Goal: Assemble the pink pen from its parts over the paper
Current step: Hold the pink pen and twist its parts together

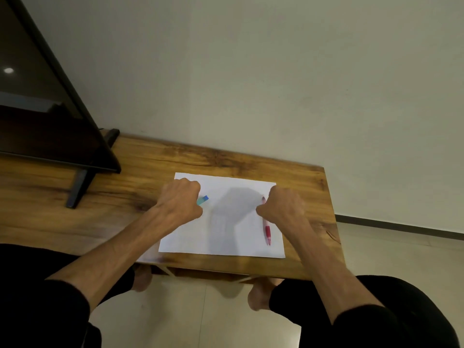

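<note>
A white sheet of paper [226, 237] lies on the wooden table [125, 197]. My right hand [283, 204] hovers over the paper's right side with its fingers curled. The pink pen [267, 231], with its red grip section, runs under the thumb; its top end shows above the hand and its tip points toward me. My left hand [180, 202] is curled over the paper's left part. A short teal and blue piece [203, 200] sticks out from between its fingers. How much of that piece is hidden inside the hand cannot be seen.
A dark flat screen [42, 104] on a black stand [80, 187] occupies the table's left rear. The wall stands just behind the table. The table's right edge [334, 217] drops to a tiled floor. My knees and bare feet are below the front edge.
</note>
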